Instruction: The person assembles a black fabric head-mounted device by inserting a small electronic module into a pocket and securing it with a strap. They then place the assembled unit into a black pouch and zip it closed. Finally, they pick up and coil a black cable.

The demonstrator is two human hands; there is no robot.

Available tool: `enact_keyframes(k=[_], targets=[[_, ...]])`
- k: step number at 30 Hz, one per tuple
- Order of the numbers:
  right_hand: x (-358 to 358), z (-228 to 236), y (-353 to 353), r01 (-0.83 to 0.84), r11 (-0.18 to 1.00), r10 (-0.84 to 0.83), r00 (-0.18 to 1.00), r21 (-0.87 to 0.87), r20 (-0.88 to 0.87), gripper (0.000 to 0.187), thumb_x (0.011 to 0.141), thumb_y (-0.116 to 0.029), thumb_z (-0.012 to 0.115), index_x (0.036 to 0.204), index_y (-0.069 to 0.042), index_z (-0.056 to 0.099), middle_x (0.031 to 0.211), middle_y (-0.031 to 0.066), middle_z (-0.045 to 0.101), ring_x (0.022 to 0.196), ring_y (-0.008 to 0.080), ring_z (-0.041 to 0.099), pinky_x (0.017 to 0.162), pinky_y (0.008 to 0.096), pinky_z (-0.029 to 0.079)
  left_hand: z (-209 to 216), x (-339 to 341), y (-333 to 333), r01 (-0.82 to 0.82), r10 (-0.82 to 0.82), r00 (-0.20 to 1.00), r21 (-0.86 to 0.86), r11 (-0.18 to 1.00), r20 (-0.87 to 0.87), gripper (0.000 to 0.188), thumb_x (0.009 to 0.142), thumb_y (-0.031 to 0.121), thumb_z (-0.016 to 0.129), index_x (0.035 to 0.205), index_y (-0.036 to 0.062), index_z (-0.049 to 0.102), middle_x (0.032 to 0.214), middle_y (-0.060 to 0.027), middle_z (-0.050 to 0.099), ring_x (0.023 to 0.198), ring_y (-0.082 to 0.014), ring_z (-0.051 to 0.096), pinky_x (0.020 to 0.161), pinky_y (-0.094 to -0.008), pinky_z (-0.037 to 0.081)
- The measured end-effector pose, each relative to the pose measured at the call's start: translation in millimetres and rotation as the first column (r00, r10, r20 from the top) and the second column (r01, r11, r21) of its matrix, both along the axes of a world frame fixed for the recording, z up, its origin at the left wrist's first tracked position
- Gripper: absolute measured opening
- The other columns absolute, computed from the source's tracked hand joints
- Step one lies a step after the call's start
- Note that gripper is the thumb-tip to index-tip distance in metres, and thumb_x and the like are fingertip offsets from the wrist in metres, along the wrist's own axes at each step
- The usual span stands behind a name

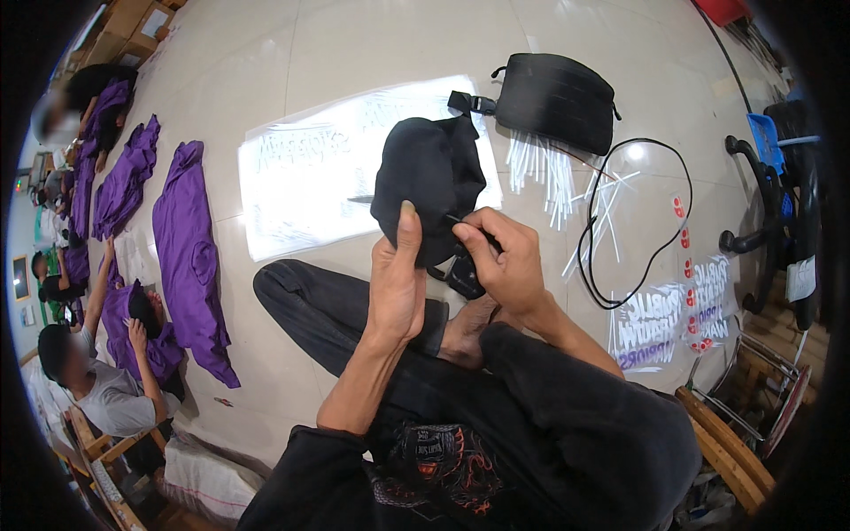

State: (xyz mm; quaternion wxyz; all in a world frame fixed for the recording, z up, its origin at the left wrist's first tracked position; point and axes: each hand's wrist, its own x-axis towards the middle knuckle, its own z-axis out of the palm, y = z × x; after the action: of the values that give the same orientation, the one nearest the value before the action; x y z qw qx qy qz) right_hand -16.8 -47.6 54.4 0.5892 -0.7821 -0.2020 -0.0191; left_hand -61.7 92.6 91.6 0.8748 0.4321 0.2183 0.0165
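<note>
My left hand [400, 279] grips a dark, soft, rounded black fabric piece [421, 168], its thumb pressed on the near face. Whether this piece is a cap or a small pouch I cannot tell. At its lower right edge, my right hand [509, 257] pinches a thin black cord or strap end between thumb and fingers. Just below those fingers hangs a black plastic-looking part [464, 276], partly hidden. A thin pointed tip [359, 200] sticks out at the left of the fabric. Beneath, on the floor, lie white printed sheets [292, 186].
A black zipped bag [553, 102] with a buckle [472, 103] lies beyond, over white strips [542, 177]. To the right are a looped black cable [580, 239] and lettered transfers [655, 327]. Purple garments [190, 257] and a seated person [115, 389] are at left.
</note>
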Motion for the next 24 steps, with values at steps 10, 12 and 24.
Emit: enact_keyframes(k=[10,12,24], targets=[[0.5,4.2,-12.5,0.089,0.839,0.424,0.511,0.536,-0.748,0.031,0.110,-0.026,0.055,0.087,-0.005,0.061,0.062,-0.0068,0.044,0.050,0.0026,0.033,0.047,0.0219,0.026,-22.8,-6.4,-11.6,-0.089,0.088,0.996,0.244,0.966,0.017,0.028,0.103,0.026,0.069,0.108,-0.0017,0.072,0.099,-0.0012,0.072,0.088,-0.0066,0.061,0.081,-0.0253,0.049],[-0.1,5.6,-6.4,0.180,0.765,0.501,0.438,0.619,-0.746,0.032,0.111,-0.028,0.052,0.091,-0.005,0.059,0.061,-0.0082,0.037,0.050,0.0019,0.029,0.047,0.0203,0.025,-25.6,0.2,-6.3,-0.041,0.034,0.999,0.254,0.966,0.034,0.027,0.102,0.025,0.072,0.110,-0.0015,0.070,0.098,-0.0021,0.071,0.088,-0.0071,0.061,0.079,-0.0249,0.049],[-11.0,6.4,-2.1,0.025,0.879,0.313,0.723,0.477,-0.616,0.021,0.108,-0.021,0.055,0.105,-0.002,0.063,0.061,0.0001,0.047,0.048,0.0099,0.041,0.046,0.0266,0.030,-27.6,11.8,1.7,-0.033,-0.119,0.967,0.572,0.820,0.226,0.029,0.094,0.003,0.072,0.121,-0.0059,0.064,0.103,-0.0107,0.073,0.093,-0.0151,0.067,0.084,-0.0302,0.054]])
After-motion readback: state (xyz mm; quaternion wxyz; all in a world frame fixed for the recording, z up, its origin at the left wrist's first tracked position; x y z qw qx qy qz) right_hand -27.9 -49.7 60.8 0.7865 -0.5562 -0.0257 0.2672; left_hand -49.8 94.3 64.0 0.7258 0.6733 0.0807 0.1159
